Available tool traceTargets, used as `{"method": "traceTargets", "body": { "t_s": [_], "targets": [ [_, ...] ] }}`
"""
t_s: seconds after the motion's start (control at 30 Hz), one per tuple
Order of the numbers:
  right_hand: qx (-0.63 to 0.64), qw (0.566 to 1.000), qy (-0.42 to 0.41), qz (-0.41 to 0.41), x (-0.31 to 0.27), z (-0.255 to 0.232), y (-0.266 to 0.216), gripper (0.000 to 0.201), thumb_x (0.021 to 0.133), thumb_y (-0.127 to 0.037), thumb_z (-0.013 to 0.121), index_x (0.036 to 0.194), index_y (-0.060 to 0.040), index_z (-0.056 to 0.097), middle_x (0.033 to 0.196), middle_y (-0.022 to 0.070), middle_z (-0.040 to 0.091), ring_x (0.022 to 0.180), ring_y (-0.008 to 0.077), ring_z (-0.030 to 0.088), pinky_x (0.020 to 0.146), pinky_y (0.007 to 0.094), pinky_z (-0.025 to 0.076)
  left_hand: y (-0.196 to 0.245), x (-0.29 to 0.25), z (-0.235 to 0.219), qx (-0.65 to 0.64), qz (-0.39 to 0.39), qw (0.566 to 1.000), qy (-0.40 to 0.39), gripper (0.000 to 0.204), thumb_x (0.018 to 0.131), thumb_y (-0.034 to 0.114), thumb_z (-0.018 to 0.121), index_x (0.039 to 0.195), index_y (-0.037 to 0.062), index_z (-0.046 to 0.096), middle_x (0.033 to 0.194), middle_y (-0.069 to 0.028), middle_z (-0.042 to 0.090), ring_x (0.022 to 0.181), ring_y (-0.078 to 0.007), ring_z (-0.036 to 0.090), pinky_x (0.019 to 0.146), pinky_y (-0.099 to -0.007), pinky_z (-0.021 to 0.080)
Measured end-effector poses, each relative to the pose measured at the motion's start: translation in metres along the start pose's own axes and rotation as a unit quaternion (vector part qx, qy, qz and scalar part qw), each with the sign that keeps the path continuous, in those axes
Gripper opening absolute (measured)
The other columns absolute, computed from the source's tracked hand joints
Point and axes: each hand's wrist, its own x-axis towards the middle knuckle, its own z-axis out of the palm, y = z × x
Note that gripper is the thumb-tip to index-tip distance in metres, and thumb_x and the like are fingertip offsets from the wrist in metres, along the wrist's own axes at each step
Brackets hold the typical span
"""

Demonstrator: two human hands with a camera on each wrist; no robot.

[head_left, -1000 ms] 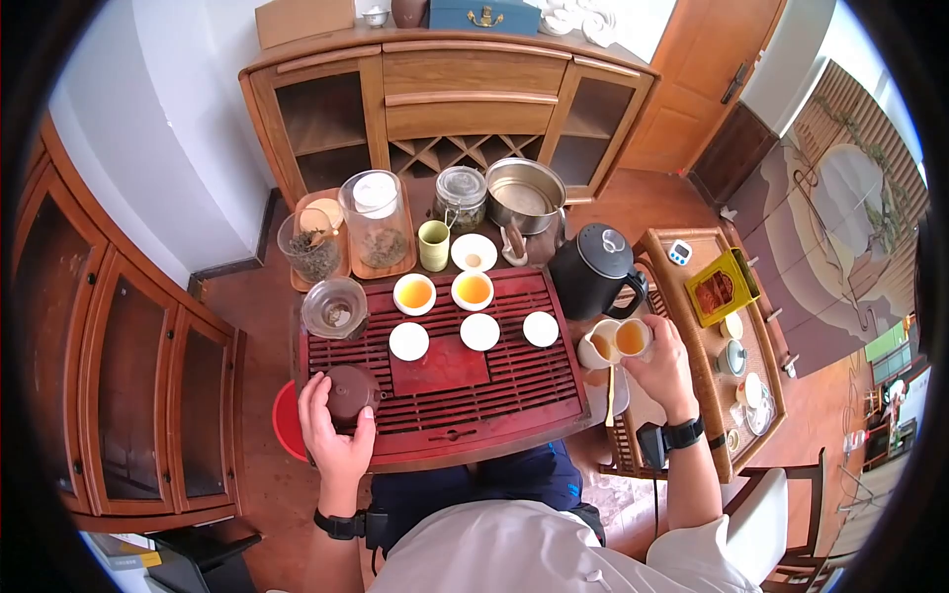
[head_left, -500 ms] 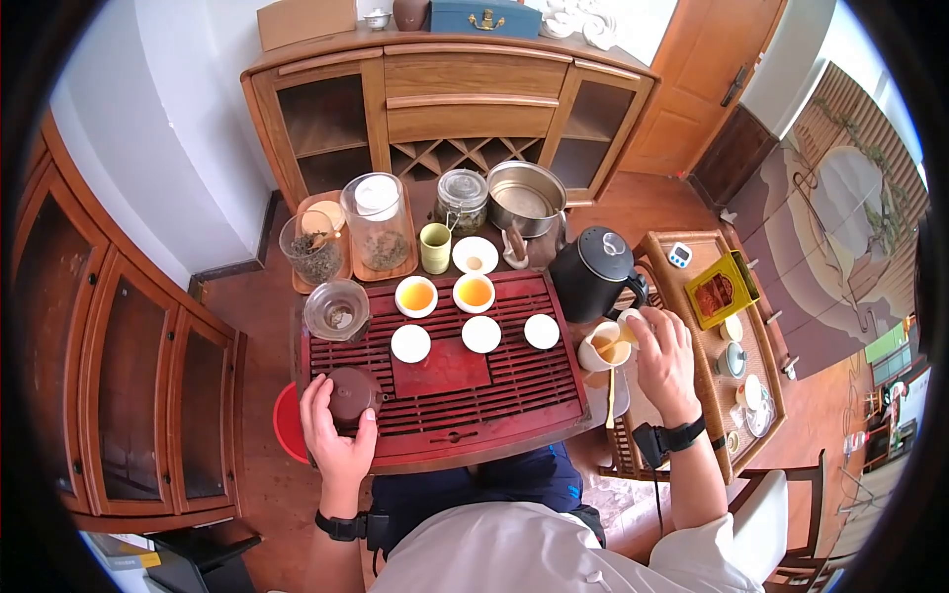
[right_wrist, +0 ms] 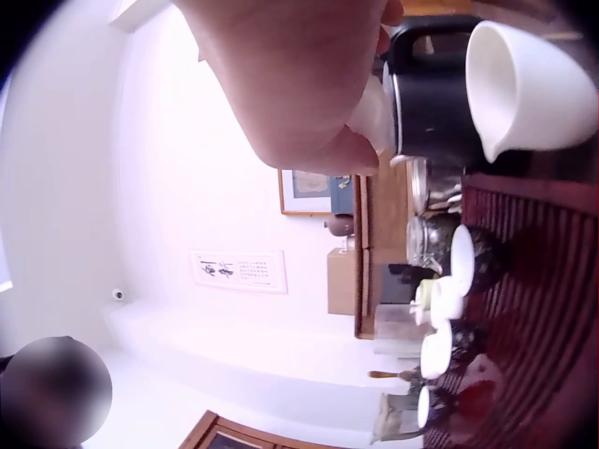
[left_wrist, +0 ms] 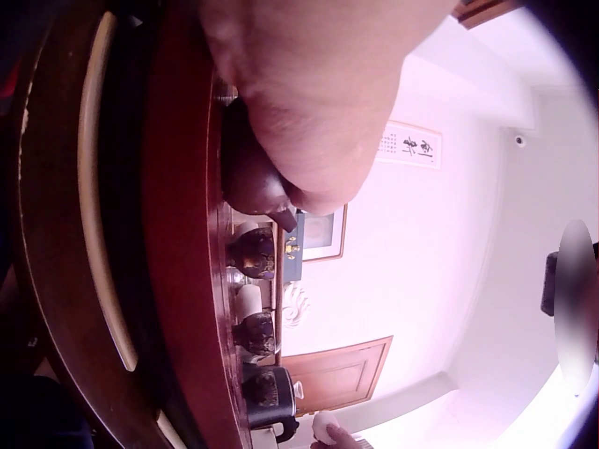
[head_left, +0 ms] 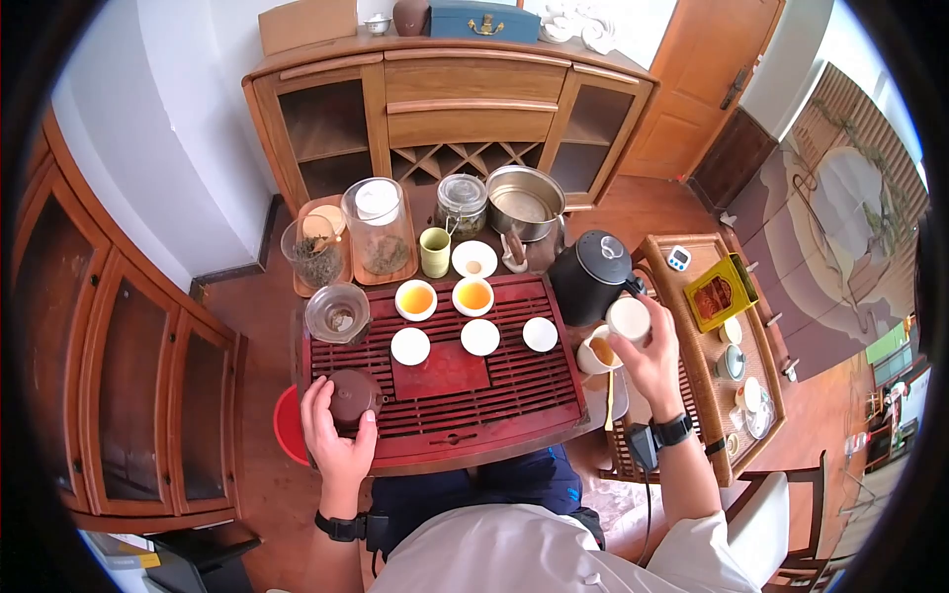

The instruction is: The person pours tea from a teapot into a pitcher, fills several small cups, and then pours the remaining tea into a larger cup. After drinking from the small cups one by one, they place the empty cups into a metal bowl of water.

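Observation:
At the front left corner of the red slatted tea tray (head_left: 474,432), my left hand (head_left: 334,435) grips a brown teapot (head_left: 354,395), fingers on one side and thumb on the other. In the left wrist view the teapot's spout (left_wrist: 285,217) shows below the hand. Off the tray's right side, my right hand (head_left: 650,364) holds a small white cup (head_left: 630,318) between thumb and fingers. The cup's inside looks white. Just left of it stands a white pitcher (head_left: 590,364) with amber tea in it; its pouring lip shows in the right wrist view.
Two cups of amber tea (head_left: 416,299) and three white-lined cups (head_left: 410,346) sit on the tray. A black kettle (head_left: 581,287) stands close behind the pitcher. Glass jars (head_left: 378,237) and a steel pot (head_left: 526,212) line the back. A rattan side table (head_left: 707,381) is at right.
The right hand's cup held tea and tipped over the pitcher; now it is turned more upright, slightly further back, and looks white inside. The left hand stays on the teapot.

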Motion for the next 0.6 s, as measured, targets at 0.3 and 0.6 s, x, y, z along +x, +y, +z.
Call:
{"method": "traceTargets", "body": {
  "t_s": [0.3, 0.6],
  "targets": [
    [-0.063, 0.99, -0.127, -0.008, 0.065, 0.081, -0.034, 0.069, 0.077, -0.032, 0.086, 0.13, 0.0039, 0.06, 0.11, 0.0275, 0.074, 0.107, 0.0424, 0.073, 0.094, 0.0471, 0.058, 0.002, 0.0, 0.0, 0.0, -0.01, 1.0, 0.004, 0.064, 0.078, 0.008, 0.078, 0.138, -0.003, 0.058, 0.141, -0.0247, 0.057, 0.128, -0.0438, 0.059, 0.109, -0.0507, 0.049],
    [-0.232, 0.938, -0.253, 0.051, 0.085, 0.128, -0.037, 0.069, 0.076, -0.043, 0.086, 0.123, 0.0013, 0.062, 0.115, 0.0253, 0.075, 0.112, 0.0421, 0.072, 0.095, 0.0491, 0.059, 0.001, 0.0, 0.002, 0.01, -0.004, 1.0, 0.011, 0.064, 0.077, 0.01, 0.079, 0.137, -0.0025, 0.058, 0.14, -0.024, 0.058, 0.127, -0.0434, 0.06, 0.109, -0.0509, 0.049]
  ]
}}
